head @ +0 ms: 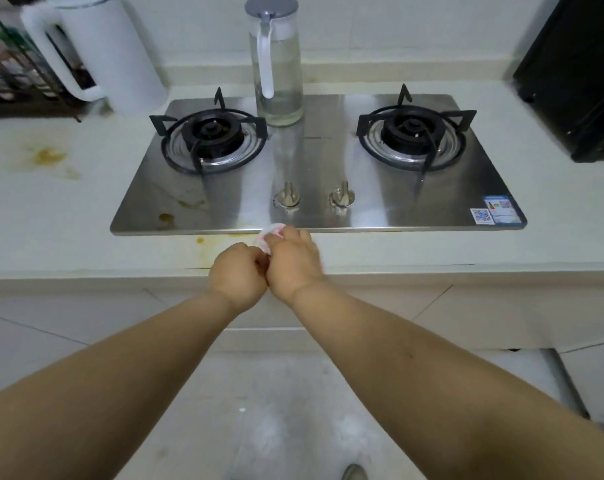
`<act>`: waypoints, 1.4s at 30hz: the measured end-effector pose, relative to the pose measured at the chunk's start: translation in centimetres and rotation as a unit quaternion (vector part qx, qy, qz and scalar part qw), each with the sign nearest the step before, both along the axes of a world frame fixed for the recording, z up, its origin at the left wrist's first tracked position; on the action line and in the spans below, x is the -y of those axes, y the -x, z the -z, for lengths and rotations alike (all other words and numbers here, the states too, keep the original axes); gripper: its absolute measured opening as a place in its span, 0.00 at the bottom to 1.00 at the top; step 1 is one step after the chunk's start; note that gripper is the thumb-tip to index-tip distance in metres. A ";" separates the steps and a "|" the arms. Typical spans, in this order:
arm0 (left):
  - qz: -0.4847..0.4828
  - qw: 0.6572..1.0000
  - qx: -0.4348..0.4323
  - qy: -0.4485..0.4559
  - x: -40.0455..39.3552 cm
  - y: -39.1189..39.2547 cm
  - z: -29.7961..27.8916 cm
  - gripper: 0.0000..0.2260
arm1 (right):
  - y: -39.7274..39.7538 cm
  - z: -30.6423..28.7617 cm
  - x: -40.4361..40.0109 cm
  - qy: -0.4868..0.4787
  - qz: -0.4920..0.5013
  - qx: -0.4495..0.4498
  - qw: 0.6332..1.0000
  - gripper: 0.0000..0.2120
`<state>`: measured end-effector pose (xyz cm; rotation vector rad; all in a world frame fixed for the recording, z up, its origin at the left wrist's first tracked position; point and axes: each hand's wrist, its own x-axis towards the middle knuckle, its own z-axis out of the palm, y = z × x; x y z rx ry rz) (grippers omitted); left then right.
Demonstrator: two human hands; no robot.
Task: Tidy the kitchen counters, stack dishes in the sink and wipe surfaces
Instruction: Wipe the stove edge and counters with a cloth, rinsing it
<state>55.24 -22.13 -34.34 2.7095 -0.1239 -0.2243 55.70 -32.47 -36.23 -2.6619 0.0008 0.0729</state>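
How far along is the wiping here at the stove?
Early. Both hands, left hand and right hand, grip a small cloth at the hob's front edge. Brown stains remain on the hob, yellow marks on the counter. Glass pitcher still sits on the hob.

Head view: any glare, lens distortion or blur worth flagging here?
Head view: soft glare streaks on the steel stove top; wide-angle bending curves the counter edge and tilts the kettle; both hands, left hand and right hand, are slightly soft around the cloth; light is dim and even.
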 end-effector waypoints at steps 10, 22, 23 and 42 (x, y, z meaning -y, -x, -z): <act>-0.051 0.999 0.017 -0.009 -6.6 -0.8 0.0 0.12 | 3.4 0.0 8.9 0.097 0.301 -0.020 0.948 0.19; -0.010 0.993 -0.062 -0.099 -14.4 -2.2 0.2 0.32 | 2.0 1.0 0.9 0.105 0.243 0.042 0.963 0.18; -0.010 0.993 -0.065 -0.098 -15.1 -2.4 0.2 0.33 | 2.0 0.7 1.4 0.112 0.293 0.011 0.949 0.18; 0.018 0.987 -0.095 -0.127 -16.4 -2.2 -1.2 0.31 | 0.5 -0.6 -3.5 0.130 0.178 -0.018 0.975 0.20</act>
